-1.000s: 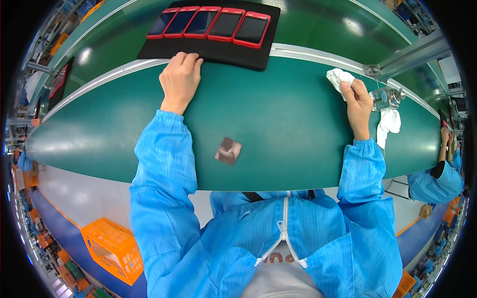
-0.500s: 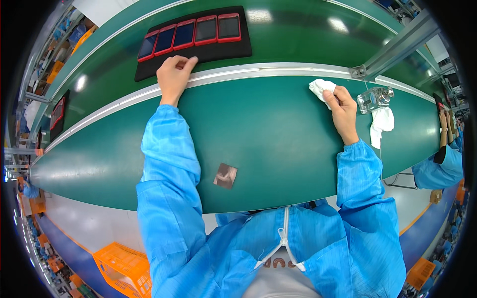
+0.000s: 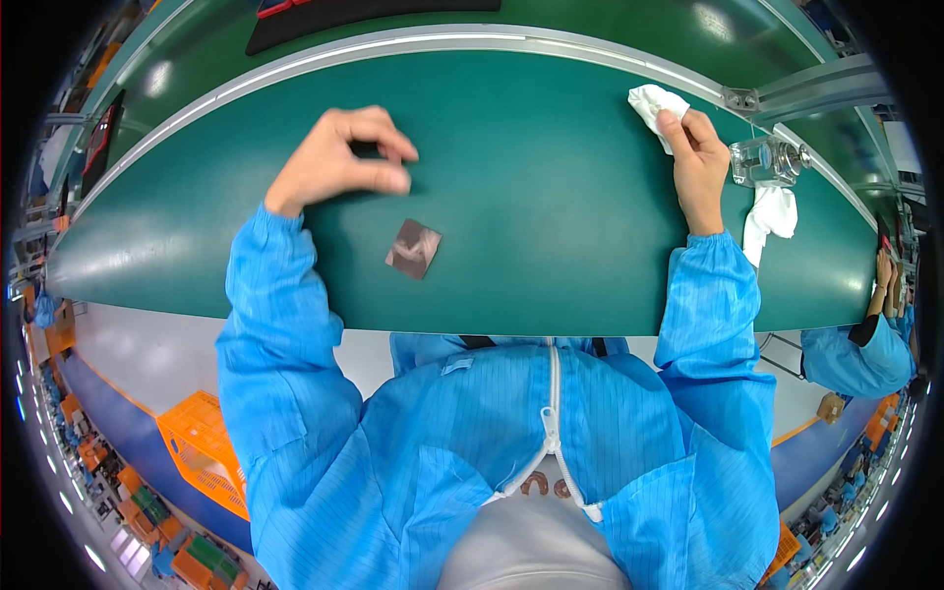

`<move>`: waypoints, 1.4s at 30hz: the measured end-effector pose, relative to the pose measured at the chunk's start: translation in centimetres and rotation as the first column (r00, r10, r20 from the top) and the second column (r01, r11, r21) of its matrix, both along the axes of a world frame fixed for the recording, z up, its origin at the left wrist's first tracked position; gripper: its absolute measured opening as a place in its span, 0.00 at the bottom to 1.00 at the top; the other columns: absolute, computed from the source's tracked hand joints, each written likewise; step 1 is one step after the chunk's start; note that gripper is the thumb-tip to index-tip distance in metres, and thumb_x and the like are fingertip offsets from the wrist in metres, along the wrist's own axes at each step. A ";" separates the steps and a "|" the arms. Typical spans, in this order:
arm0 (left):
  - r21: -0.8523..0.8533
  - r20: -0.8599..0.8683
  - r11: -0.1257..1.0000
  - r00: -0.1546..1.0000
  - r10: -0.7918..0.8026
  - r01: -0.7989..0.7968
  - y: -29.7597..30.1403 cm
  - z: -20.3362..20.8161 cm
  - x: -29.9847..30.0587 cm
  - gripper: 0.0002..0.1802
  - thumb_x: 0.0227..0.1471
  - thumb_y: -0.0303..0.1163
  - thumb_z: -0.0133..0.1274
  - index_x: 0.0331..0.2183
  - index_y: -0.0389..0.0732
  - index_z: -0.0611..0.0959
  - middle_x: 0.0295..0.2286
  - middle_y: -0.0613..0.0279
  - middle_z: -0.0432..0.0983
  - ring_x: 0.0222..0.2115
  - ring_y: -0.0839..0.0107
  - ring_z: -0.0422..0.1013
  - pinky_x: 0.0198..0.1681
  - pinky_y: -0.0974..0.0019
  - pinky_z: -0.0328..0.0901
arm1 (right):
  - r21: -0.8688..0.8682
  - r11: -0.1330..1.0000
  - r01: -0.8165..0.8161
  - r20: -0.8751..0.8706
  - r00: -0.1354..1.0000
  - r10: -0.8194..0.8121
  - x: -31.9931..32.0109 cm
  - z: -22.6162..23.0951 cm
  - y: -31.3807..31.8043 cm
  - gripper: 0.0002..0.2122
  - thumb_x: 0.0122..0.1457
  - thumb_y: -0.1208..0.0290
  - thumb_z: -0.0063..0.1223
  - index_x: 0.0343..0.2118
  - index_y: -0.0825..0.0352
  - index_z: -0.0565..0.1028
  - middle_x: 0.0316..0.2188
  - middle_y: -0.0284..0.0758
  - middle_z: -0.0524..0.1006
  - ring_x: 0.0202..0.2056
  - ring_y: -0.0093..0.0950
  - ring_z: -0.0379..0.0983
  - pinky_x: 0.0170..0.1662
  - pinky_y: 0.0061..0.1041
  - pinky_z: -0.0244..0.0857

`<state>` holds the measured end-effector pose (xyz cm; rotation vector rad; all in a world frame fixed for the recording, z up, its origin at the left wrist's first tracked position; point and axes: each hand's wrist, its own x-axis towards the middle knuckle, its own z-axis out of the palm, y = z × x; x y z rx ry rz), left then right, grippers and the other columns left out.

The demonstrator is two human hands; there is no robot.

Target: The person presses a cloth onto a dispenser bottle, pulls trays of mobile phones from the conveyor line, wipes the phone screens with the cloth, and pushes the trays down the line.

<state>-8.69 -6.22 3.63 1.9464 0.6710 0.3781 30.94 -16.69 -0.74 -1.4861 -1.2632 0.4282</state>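
My left hand hovers over the green table, its thumb and fingers curved apart with nothing between them. Just below it lies a small brownish-grey square sheet with a shiny patch. In my right hand a crumpled white cloth is pinched between thumb and fingers. To the right of that hand, a clear bottle with a metal top appears on its side in this view, and a second white cloth lies next to it.
Beyond the metal rail is a black mat with red-framed phones partly cut off at the top. A red-edged device lies far left. A metal post rises at right, near another person's blue sleeve. An orange crate stands on the floor.
My left hand has drawn back from the phone mat toward the square sheet, its fingers spreading. My right hand still grips the cloth. The whole view has shifted, with the mat now mostly cut off.
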 end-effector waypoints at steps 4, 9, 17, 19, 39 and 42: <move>0.172 -0.182 0.978 0.980 -0.084 0.115 -5.3 0.8 -1.3 0.35 0.17 0.42 0.75 0.36 0.45 0.85 0.38 0.65 0.70 0.43 0.62 0.63 0.52 0.58 0.53 | 0.001 1.000 -0.031 -0.021 0.999 0.031 -0.7 0.4 -0.2 0.12 0.56 0.68 0.61 0.33 0.74 0.77 0.30 0.27 0.72 0.29 0.15 0.62 0.30 0.16 0.55; 0.237 -0.194 0.971 0.981 0.030 0.018 -8.3 0.2 -1.6 0.33 0.17 0.37 0.74 0.35 0.42 0.83 0.41 0.63 0.68 0.46 0.60 0.61 0.53 0.56 0.55 | -0.001 0.998 -0.068 0.002 0.998 0.068 -0.9 0.3 -0.6 0.12 0.56 0.68 0.60 0.33 0.74 0.77 0.30 0.27 0.72 0.29 0.16 0.62 0.31 0.16 0.56; 0.343 -0.085 0.933 0.986 0.145 -0.107 -6.8 0.9 1.8 0.24 0.28 0.27 0.68 0.35 0.38 0.80 0.35 0.60 0.74 0.39 0.61 0.69 0.46 0.62 0.64 | 0.065 0.990 -0.124 0.023 0.992 0.122 -1.2 1.1 -1.1 0.09 0.55 0.70 0.61 0.32 0.73 0.78 0.30 0.30 0.74 0.31 0.20 0.68 0.35 0.18 0.62; 0.390 -0.073 0.914 0.986 0.153 -0.113 -6.1 1.5 3.5 0.25 0.30 0.27 0.68 0.36 0.36 0.80 0.33 0.58 0.76 0.35 0.62 0.73 0.41 0.64 0.68 | 0.039 0.991 -0.127 0.081 0.989 0.124 -1.3 0.2 -0.8 0.09 0.53 0.70 0.62 0.33 0.72 0.79 0.30 0.35 0.76 0.32 0.25 0.71 0.36 0.22 0.64; 0.156 0.060 0.983 0.993 -0.107 0.096 1.5 1.2 26.5 0.26 0.38 0.32 0.70 0.42 0.39 0.81 0.29 0.69 0.72 0.29 0.79 0.68 0.36 0.74 0.67 | 0.209 0.849 -0.486 0.561 0.771 0.303 -4.9 1.4 -3.3 0.08 0.45 0.72 0.59 0.24 0.69 0.72 0.28 0.38 0.72 0.30 0.36 0.71 0.31 0.33 0.66; 0.173 0.023 0.968 0.982 -0.190 0.183 1.1 0.8 29.0 0.27 0.38 0.33 0.70 0.43 0.41 0.81 0.28 0.68 0.72 0.28 0.80 0.67 0.34 0.74 0.67 | 0.182 0.847 -0.499 0.609 0.734 0.301 -5.2 1.8 -3.8 0.07 0.44 0.71 0.58 0.21 0.67 0.72 0.25 0.35 0.70 0.29 0.33 0.70 0.31 0.31 0.65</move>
